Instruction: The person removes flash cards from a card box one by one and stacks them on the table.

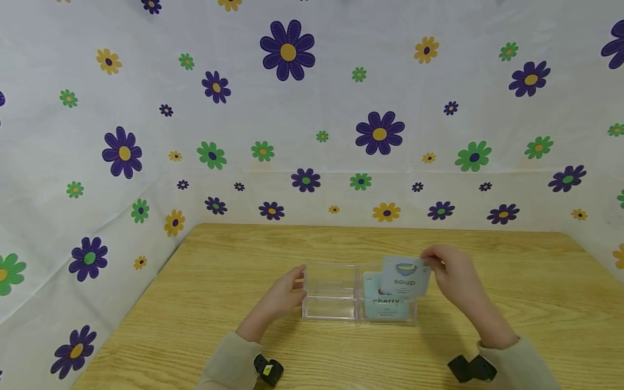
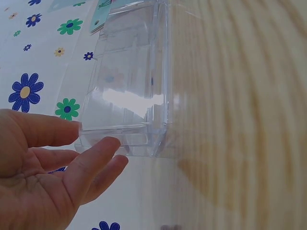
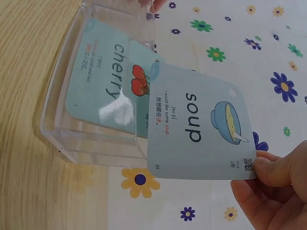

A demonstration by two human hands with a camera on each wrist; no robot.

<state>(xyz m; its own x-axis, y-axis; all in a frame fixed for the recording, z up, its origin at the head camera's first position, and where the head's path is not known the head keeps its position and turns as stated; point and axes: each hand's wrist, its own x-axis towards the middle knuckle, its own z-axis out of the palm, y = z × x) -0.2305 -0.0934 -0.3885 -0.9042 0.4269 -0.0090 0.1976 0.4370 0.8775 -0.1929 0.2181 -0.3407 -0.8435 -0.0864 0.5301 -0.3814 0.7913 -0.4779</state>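
Note:
My right hand point(image 1: 450, 271) pinches the corner of a pale blue word card point(image 3: 201, 124) that reads "soup" and shows a blue bowl. The card is tilted over the right compartment of a clear plastic box point(image 1: 331, 318). Inside that compartment leans a light teal card point(image 3: 108, 91) reading "cherry", its upper part overlapped by the soup card in the head view. At the box's left end, my left hand point(image 1: 281, 295) touches the side wall with loosely extended fingers point(image 2: 96, 160). The left compartment holds no cards.
The box stands on a wood-grain table point(image 1: 244, 244). Behind and to the sides hangs a white cloth point(image 1: 331, 97) printed with purple, green and yellow flowers. A small black device point(image 1: 268, 370) is strapped to the left wrist, another black device point(image 1: 472, 369) to the right.

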